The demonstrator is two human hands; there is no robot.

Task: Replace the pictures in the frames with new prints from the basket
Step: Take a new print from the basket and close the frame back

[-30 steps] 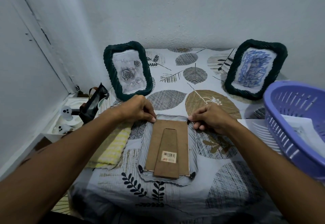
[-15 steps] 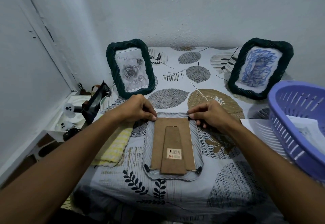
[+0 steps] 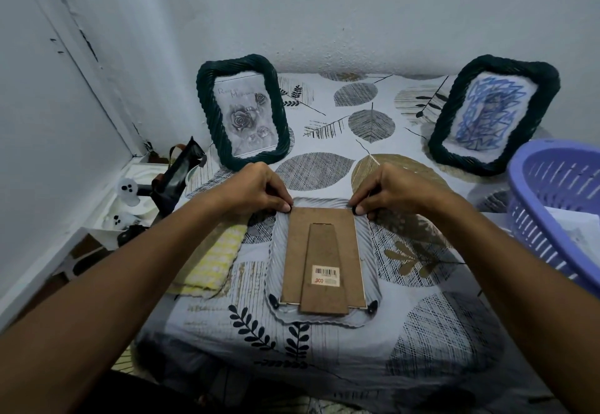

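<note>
1. We see a face-down frame (image 3: 323, 259) whose matt brown fibreboard back (image 3: 293, 251) carries a paper barcode sticker (image 3: 326, 276); its ribbed rim looks like pale plastic.
2. We see two standing frames, one on the left (image 3: 242, 116) and one on the right (image 3: 493, 115), with dark twisted-rope borders that have a slight sheen.
3. The tablecloth (image 3: 324, 141) is printed cloth, matt.
4. The basket (image 3: 558, 206) is smooth lilac plastic and holds white paper (image 3: 581, 235).
5. A yellow checked cloth (image 3: 211, 261) looks soft and rough-woven.
6. The wall (image 3: 324, 17) is rough painted plaster.

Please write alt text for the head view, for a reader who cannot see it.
Both hands, left hand and right hand, pinch the top corners of a face-down frame on a leaf-print cloth. Two dark frames stand behind; a purple basket sits right.
</note>
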